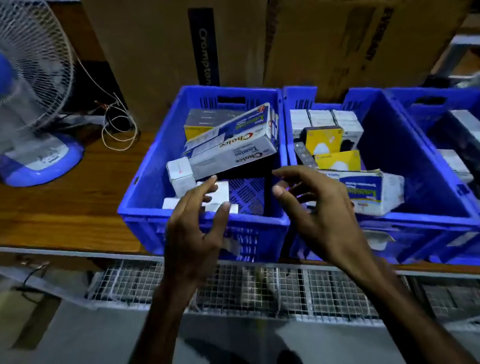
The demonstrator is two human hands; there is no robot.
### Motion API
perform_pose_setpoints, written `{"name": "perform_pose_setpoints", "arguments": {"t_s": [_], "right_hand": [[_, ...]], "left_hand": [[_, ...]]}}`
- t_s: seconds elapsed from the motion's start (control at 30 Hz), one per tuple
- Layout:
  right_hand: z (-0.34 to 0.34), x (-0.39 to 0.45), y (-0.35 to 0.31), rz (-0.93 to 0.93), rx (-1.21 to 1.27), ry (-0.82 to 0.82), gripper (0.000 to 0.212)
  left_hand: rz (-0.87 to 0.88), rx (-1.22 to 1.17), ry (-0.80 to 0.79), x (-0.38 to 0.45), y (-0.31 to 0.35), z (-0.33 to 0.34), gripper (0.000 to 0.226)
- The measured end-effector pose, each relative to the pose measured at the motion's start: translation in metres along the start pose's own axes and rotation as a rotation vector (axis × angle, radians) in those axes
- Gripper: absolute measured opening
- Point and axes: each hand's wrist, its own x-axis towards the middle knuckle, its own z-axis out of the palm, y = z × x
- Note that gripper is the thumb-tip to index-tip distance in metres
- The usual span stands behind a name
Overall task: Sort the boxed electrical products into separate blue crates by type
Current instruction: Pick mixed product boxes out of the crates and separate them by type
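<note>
Three blue crates stand side by side on a wooden table. The left crate [146, 174] holds long white "Choice" boxes [231, 150], a yellow-and-grey box [200, 123] and small white boxes [180, 174]. The middle crate [407, 146] holds small white boxes [322, 118], yellow boxes [325, 141] and a white-and-blue box [373, 194]. The right crate [420, 109] holds grey boxes [476, 133]. My left hand [194, 234] hovers over the left crate's near rim, fingers spread, empty. My right hand [315, 206] is over the rim between the left and middle crates, fingers curled apart, holding nothing.
A blue-and-white table fan [12, 87] stands at the left of the table [57, 207], with loose wire [117, 129] behind it. Large cardboard cartons [336, 38] rise behind the crates. White wire-mesh racks [244, 288] sit below the table's front edge.
</note>
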Motion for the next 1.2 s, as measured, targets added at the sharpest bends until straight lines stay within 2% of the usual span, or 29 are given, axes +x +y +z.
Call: {"name": "perform_pose_setpoints", "arguments": {"t_s": [0.17, 0.3, 0.47, 0.6, 0.67, 0.8, 1.07, 1.2], "right_hand": [[0.029, 0.029, 0.014, -0.059, 0.056, -0.078, 0.021], [0.054, 0.048, 0.032, -0.022, 0.001, -0.176, 0.029], [0.078, 0.066, 0.046, 0.112, -0.182, -0.433, 0.046], [0.1, 0.079, 0.045, 0.231, -0.318, -0.576, 0.062], [0.112, 0.085, 0.042, 0.281, -0.372, -0.586, 0.067], [0.132, 0.095, 0.036, 0.347, -0.456, -0.612, 0.077], [0.168, 0.097, 0.029, 0.494, -0.51, -0.572, 0.08], [0.179, 0.098, 0.028, 0.54, -0.521, -0.539, 0.079]], "left_hand": [[-0.022, 0.13, 0.053, 0.025, -0.03, 0.002, 0.037], [-0.131, 0.197, 0.073, 0.048, -0.047, -0.005, 0.041], [-0.326, 0.367, 0.011, 0.086, -0.065, -0.007, 0.049], [-0.507, 0.538, -0.15, 0.116, -0.079, 0.004, 0.063], [-0.56, 0.639, -0.26, 0.128, -0.088, 0.011, 0.069], [-0.583, 0.748, -0.439, 0.143, -0.101, 0.024, 0.063], [-0.525, 0.828, -0.496, 0.158, -0.109, 0.032, 0.057], [-0.528, 0.81, -0.538, 0.161, -0.11, 0.037, 0.047]]}}
